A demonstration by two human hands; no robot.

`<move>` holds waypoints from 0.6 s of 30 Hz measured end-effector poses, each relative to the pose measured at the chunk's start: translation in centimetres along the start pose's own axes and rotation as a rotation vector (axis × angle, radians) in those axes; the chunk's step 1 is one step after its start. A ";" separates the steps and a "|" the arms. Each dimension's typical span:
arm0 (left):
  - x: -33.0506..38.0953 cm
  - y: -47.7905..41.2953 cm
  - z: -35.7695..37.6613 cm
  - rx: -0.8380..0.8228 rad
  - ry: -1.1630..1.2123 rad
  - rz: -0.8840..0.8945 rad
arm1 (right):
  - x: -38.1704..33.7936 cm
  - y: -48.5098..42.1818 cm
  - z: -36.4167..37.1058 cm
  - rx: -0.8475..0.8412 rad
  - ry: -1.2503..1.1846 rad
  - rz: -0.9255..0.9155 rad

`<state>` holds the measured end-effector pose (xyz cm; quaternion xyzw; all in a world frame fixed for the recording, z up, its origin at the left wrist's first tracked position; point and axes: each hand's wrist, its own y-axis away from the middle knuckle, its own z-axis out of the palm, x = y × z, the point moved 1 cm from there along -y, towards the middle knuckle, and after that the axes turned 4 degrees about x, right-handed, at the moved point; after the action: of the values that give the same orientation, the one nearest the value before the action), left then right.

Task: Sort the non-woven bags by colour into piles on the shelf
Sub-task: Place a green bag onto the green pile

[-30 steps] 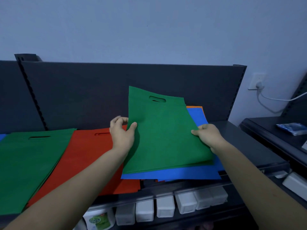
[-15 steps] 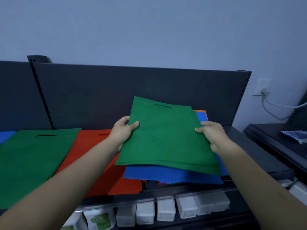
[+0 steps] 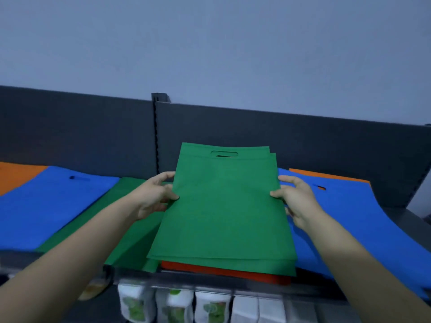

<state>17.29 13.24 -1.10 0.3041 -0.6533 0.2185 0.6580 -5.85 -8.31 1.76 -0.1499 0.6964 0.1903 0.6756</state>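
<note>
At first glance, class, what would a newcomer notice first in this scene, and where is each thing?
The green bags at the centre, held at their side edges by the left grip and right grip, cover a red bag at the front edge of the shelf. A blue pile lies to their left and a blue bag to their right.

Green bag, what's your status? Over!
Left hand and right hand pinch green bag by its sides. Bag over red pile. Green pile just left, path looks clear.

Shop: slotted shelving (image 3: 154,136), packaged stock (image 3: 173,306).
</note>
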 end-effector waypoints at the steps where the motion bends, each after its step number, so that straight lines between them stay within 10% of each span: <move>1: -0.2 0.5 -2.3 0.010 -0.008 0.007 | 0.2 0.6 2.0 -0.016 0.012 -0.009; 18: -4.2 5.2 -37.1 0.332 -0.045 0.040 | 6.0 10.9 38.5 -0.068 0.044 0.016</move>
<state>40.44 42.85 -3.22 0.4005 -0.6288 0.3296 0.5794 22.82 19.58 -4.16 -0.1715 0.7053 0.2160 0.6531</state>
